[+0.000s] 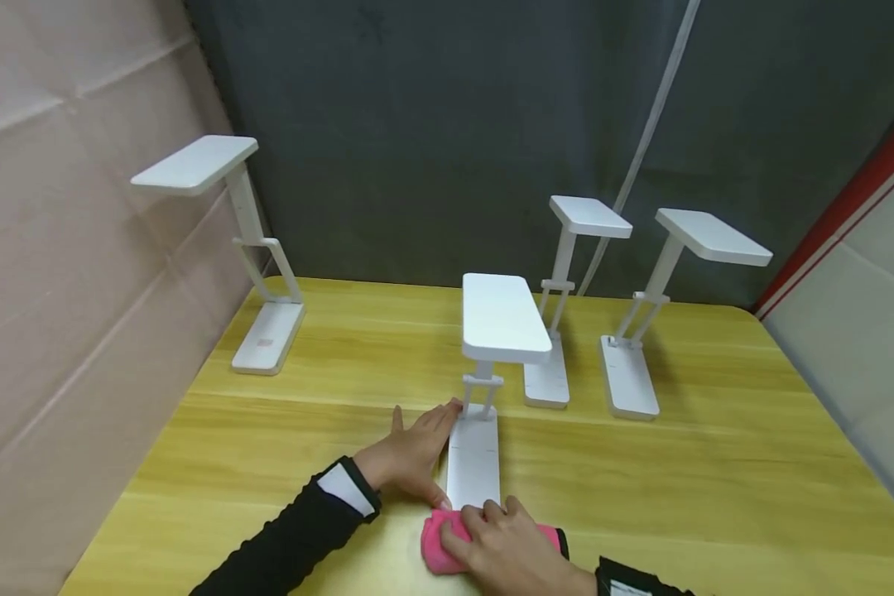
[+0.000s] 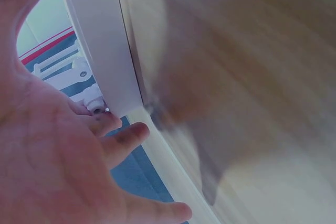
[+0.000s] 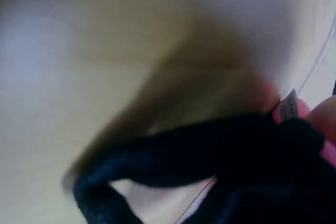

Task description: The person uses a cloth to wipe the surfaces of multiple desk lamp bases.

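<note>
In the middle of the head view a white folding desk lamp (image 1: 473,459) stands upright, its flat rectangular head (image 1: 502,319) tilted toward me. My left hand (image 1: 413,455) lies along the left side of its base, fingers stretched out and thumb near the front corner. The left wrist view shows that hand (image 2: 58,145) with spread fingers beside the base's edge (image 2: 102,40). At the base's front end, my right hand (image 1: 514,546) grips a folded pink cloth (image 1: 443,542) with curled fingers. Dark material fills much of the right wrist view, with a bit of pink cloth (image 3: 302,108) at its right.
A similar white lamp (image 1: 268,335) stands at the back left of the wooden table (image 1: 328,348). Two more, a nearer lamp (image 1: 546,377) and a farther-right lamp (image 1: 629,381), stand behind and to the right. A dark curtain (image 1: 417,149) hangs behind the table.
</note>
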### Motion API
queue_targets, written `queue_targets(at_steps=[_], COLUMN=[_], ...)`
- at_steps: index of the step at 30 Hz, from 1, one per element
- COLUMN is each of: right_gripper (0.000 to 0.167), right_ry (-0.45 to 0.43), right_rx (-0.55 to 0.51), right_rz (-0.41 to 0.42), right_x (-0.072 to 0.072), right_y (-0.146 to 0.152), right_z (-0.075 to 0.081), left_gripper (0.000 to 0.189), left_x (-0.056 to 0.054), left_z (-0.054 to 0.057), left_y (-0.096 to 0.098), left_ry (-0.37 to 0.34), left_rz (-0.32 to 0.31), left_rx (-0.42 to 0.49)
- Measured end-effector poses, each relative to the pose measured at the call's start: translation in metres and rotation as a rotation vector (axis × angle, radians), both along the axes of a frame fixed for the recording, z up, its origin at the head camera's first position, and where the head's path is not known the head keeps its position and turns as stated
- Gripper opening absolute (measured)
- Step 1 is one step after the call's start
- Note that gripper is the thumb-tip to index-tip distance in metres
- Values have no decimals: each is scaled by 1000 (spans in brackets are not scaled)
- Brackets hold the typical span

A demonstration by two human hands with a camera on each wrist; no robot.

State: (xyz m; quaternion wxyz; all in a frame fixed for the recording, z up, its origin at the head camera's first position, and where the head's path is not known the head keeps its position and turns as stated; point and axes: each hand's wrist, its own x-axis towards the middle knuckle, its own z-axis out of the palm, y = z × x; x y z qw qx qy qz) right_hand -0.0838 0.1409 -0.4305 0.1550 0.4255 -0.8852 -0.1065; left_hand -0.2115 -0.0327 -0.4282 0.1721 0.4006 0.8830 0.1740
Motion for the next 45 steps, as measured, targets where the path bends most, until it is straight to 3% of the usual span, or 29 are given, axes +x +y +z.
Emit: queue_targets(at_steps=[6, 11, 16, 19, 22, 26, 31, 39, 45], right_gripper=[50, 51, 41, 45, 48, 50, 52, 50, 51], right_ry=[-68, -75, -120, -146, -116, -56, -58, -7, -29], right_rx=[-23, -39, -44, -51, -74, -97, -100, -128, -123], right_rz=[-93, -138, -194, -246, -294, -345, -402, -406, -428], right_x=[7, 12, 13, 11, 9, 7, 10, 15, 19], right_y=[21, 37, 51, 61, 69, 76, 83, 91, 91], right_z=[4, 6, 11, 17, 25, 32, 35, 29, 27], left_gripper=[136, 137, 136, 135, 134, 134, 134, 136, 136], left_x=[-2, -5, -9, -11, -15, -29, -52, -94, -117], left_z=[5, 4, 2, 1, 1, 0, 2, 10, 14], left_y=[-1, -4, -7, -8, -9, -9, -7, 5, 14], left_ry=[-17, -28, 37, 67, 75, 73, 35, -56, -64], left_rz=[4, 9, 4, 2, -1, 3, 34, 59, 71], left_rx=[6, 9, 29, 42, 59, 62, 30, -1, -34])
